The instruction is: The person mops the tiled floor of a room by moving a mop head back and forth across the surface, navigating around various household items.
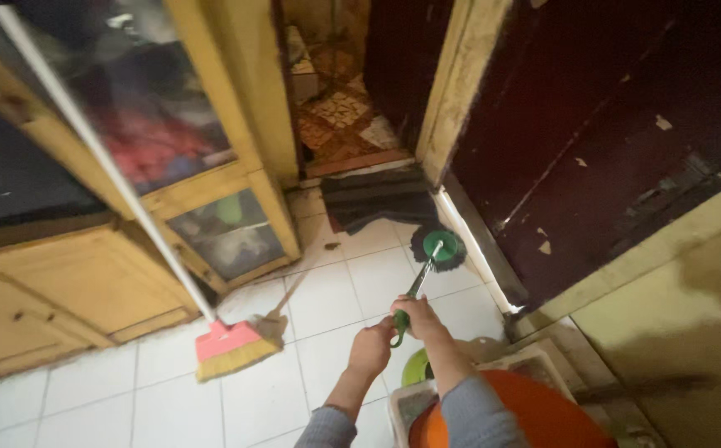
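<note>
Both my hands grip the green-ended metal handle of a spin mop. My left hand (372, 347) is closed on the lower end and my right hand (417, 316) sits just above it. The mop's round green head with dark strands (441, 245) rests on the white tiled floor (327, 282) close to a dark wooden door (601, 141). A dark folded doormat (377, 197) lies just beyond the mop head at the doorway threshold.
A broom with a pink head and yellow bristles (229, 347) leans against a yellow wooden cabinet with glass doors (211, 178) on the left. An orange bucket (535, 411) and a white mop bucket (501, 373) stand below my arms. The doorway opens onto patterned tiles (339, 112).
</note>
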